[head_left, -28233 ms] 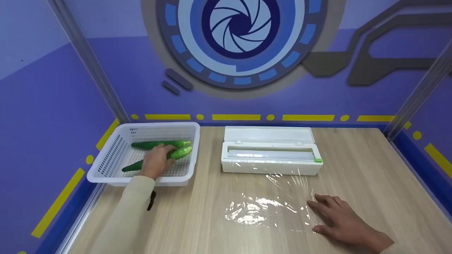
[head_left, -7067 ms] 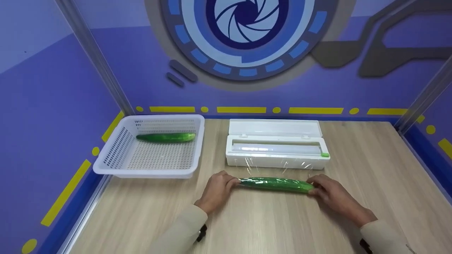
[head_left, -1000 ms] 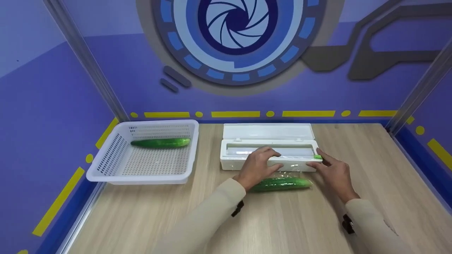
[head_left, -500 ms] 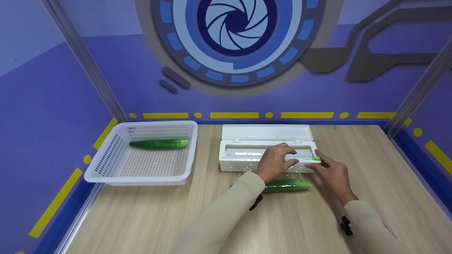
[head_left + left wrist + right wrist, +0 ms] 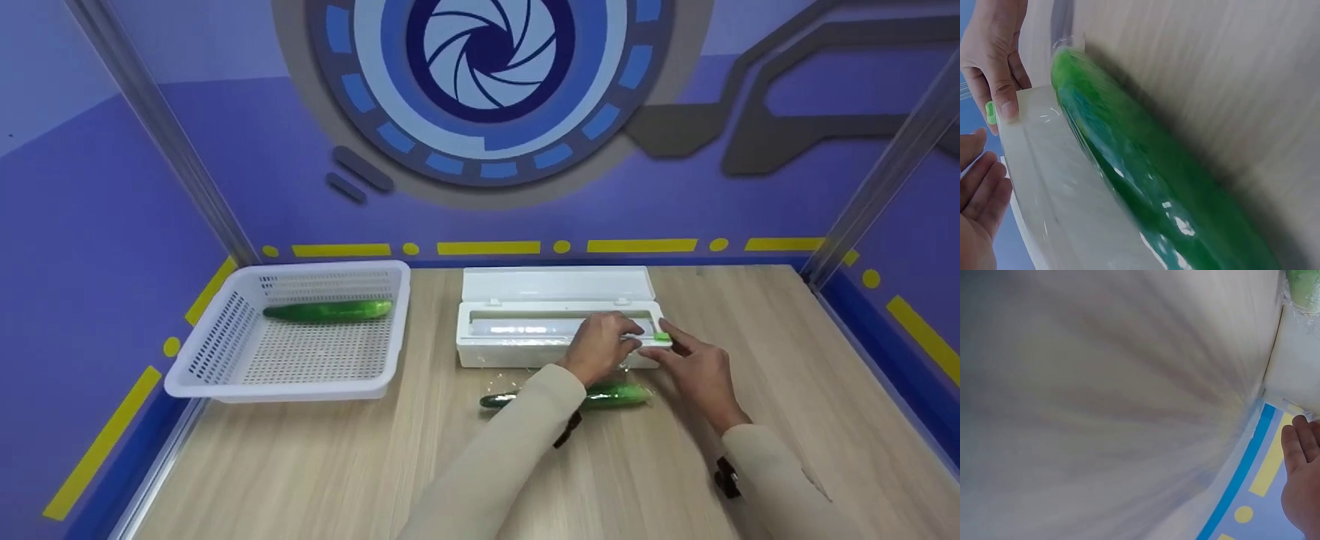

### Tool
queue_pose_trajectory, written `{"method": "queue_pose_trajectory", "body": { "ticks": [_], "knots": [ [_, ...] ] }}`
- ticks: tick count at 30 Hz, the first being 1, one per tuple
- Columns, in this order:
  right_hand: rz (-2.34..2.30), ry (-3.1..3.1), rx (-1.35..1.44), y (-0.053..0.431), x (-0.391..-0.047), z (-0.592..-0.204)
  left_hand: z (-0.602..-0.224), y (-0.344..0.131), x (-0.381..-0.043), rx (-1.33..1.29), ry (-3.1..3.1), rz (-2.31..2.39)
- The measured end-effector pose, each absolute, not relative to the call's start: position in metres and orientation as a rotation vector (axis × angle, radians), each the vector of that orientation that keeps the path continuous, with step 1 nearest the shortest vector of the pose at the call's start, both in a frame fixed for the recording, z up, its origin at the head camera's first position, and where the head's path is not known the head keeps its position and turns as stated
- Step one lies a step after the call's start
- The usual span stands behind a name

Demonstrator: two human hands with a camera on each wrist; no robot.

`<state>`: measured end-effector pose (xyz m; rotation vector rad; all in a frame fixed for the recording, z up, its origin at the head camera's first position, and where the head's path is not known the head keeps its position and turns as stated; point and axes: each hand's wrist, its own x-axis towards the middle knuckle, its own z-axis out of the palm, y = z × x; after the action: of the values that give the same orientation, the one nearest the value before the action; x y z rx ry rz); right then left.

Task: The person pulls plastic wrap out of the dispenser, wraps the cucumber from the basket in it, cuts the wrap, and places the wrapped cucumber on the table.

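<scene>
A cucumber (image 5: 619, 396) wrapped in clear cling film lies on the table before a white cling film dispenser (image 5: 487, 355), partly behind my left forearm. My right hand (image 5: 697, 371) grips the dispenser's right end, thumb on the front, fingers behind, beside the green slide cutter (image 5: 661, 337). Over the front edge, just left of that cutter, is my left hand (image 5: 600, 349). In the left wrist view, the left hand's fingers (image 5: 985, 191) are loosely bent with nothing between them, and the wrapped cucumber (image 5: 1145, 163) fills the middle.
A white perforated basket (image 5: 319, 390) at the left holds another cucumber (image 5: 330, 311). The dispenser's lid (image 5: 555, 283) stands raised at the back, with the film roll (image 5: 517, 327) exposed. Blue walls enclose the wooden table (image 5: 315, 465) at the back and sides.
Earlier both hands held the film-covered cucumber's ends; before that, two cucumbers lay in the basket. Over the last second my left hand moves right along the dispenser towards the cutter; my right hand keeps its grip.
</scene>
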<state>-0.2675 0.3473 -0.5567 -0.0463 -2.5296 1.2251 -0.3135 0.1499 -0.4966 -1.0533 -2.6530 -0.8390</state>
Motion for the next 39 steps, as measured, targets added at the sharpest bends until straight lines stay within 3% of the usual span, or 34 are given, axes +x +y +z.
{"method": "queue_pose_trajectory", "body": {
  "ticks": [39],
  "knots": [
    [1.358, -2.467, -0.028, 0.350, -0.267, -0.562, -0.511, 0.178, -0.330, -0.801, -2.747, -1.101]
  ]
}}
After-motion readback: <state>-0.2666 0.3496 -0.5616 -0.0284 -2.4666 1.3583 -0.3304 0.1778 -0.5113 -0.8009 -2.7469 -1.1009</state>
